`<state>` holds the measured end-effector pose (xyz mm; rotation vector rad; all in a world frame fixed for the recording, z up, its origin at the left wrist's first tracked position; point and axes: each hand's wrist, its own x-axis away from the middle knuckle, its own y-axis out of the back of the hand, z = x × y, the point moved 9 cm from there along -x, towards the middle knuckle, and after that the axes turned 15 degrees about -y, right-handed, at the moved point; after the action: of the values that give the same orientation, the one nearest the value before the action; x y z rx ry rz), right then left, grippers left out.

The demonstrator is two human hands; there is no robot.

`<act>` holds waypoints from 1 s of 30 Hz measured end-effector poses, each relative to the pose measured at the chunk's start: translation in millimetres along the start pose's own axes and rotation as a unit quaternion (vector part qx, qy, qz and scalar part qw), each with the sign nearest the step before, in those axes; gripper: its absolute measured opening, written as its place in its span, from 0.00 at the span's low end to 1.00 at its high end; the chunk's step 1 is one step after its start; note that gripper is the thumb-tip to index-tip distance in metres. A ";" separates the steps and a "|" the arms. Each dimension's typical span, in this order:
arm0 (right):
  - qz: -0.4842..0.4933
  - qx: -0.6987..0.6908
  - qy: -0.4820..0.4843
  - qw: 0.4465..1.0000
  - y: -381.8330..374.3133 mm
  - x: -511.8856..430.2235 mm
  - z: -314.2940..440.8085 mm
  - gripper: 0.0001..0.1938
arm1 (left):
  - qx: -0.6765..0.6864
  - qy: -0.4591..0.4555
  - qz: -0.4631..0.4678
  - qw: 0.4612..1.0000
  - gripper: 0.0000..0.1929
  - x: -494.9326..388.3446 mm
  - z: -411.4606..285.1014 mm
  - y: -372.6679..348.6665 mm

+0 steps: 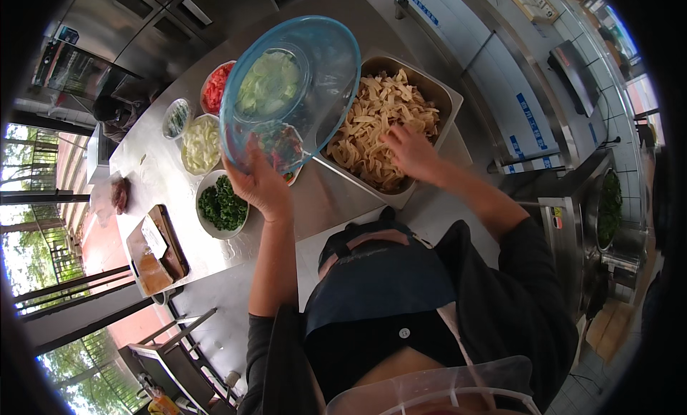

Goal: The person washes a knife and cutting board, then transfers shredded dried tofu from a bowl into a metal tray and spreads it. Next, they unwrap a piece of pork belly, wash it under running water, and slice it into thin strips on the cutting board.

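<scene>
My left hand (260, 187) grips the near rim of a clear blue plastic bowl (330, 87), which is held tilted above the bowls on the steel table. Through its wall, pale green slices and a darker mixed food show. My right hand (410, 152) reaches into a deep steel pan (451, 101) full of pale, flat strips (400, 109) of food, fingers bent on the strips; whether they pinch any is unclear. Left of the blue bowl stand a bowl of chopped red food (217, 87), a bowl of pale green slices (200, 144) and a bowl of chopped dark greens (223, 203).
A small container (176, 118) stands at the table's far left side. A cleaver (154, 236) lies on a cutting board (172, 243), near a bagged piece of meat (119, 195). A person (115, 112) is beyond the table. A steel shelf (496, 82) runs along the right.
</scene>
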<state>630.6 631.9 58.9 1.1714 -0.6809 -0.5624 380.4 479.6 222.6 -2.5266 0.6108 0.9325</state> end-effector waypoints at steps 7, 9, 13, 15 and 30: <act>-0.031 0.004 0.127 0.991 -3.5 7.5 48.2 0.27 | 0.105 0.200 -0.019 0.974 0.24 25.2 33.6 -13.4; -0.121 0.056 0.136 0.982 32.2 15.0 48.0 0.22 | 0.134 0.254 -0.022 0.958 0.25 31.7 41.7 -13.3; -0.125 -0.047 0.059 0.989 104.4 21.9 42.7 0.15 | 0.156 0.253 -0.022 0.955 0.26 37.7 43.1 -13.7; -0.102 -0.142 0.072 0.982 129.4 16.5 52.3 0.13 | 0.156 0.240 0.000 0.958 0.25 45.8 39.1 -23.9; -0.075 0.020 0.189 0.979 34.7 -5.2 13.4 0.12 | -0.135 -0.022 -0.019 0.990 0.24 53.8 -52.4 7.3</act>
<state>618.9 637.4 94.1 1.3301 -0.2801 -0.4352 440.4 433.9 221.8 -2.7333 0.4481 1.1200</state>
